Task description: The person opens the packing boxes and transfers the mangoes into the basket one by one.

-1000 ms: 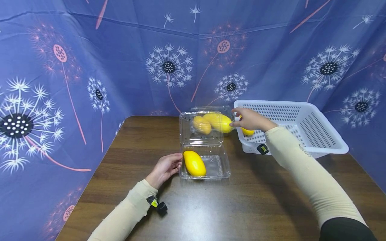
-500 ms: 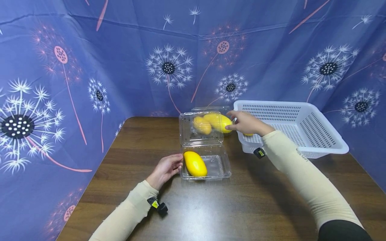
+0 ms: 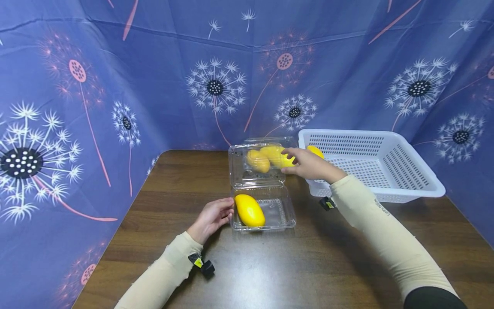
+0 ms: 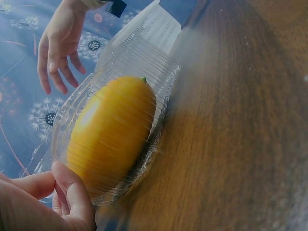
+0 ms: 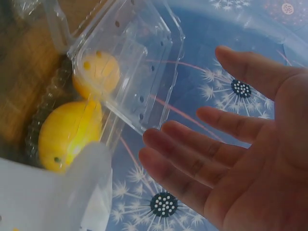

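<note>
In the head view my left hand is at the left side of a clear plastic clamshell box. Its thumb and fingertips pinch the rim, as the left wrist view shows. One yellow mango lies in the left half of that box, whose lid stands raised behind it. My right hand hovers between the rear box and the basket, fingers spread and palm bare in the right wrist view. A second clear box behind the lid holds a larger yellow mango and a smaller orange-yellow one.
A white perforated basket stands at the back right. Inside its left end is a yellow fruit, partly hidden by my right hand. The brown wooden table ends at a blue dandelion-print cloth.
My right hand has moved left and slightly nearer, from the basket's left rim to in front of the rear mango. The fruit in the basket shows above it now. My left hand stays put.
</note>
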Demonstrator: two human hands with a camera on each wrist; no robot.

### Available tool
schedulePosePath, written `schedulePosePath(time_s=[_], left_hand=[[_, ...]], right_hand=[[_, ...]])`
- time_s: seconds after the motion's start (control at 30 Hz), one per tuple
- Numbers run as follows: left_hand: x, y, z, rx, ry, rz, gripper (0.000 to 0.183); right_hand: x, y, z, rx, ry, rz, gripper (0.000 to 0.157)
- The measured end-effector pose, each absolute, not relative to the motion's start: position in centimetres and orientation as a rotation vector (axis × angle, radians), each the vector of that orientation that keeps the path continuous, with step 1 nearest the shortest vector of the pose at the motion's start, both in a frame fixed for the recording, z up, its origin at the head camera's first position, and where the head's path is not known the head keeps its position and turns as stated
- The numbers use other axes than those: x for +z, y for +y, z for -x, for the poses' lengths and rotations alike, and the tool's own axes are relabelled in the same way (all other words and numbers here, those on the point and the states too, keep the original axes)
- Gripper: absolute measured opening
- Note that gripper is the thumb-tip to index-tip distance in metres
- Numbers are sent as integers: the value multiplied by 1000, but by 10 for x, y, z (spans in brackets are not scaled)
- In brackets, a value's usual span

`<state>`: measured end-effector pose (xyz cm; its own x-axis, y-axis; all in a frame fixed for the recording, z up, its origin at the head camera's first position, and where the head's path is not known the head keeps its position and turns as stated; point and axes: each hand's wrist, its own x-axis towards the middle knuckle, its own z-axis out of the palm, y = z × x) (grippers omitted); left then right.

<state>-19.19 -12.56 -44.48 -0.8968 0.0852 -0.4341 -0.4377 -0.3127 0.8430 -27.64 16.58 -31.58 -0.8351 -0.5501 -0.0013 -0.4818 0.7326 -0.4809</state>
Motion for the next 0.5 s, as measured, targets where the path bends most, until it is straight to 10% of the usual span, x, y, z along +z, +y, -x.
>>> schedulePosePath(time_s=[0.5], left_hand=[[-445, -126, 192, 2266, 1605, 454, 28]], right_hand=[[-326, 154, 263, -787, 2764, 872, 59]])
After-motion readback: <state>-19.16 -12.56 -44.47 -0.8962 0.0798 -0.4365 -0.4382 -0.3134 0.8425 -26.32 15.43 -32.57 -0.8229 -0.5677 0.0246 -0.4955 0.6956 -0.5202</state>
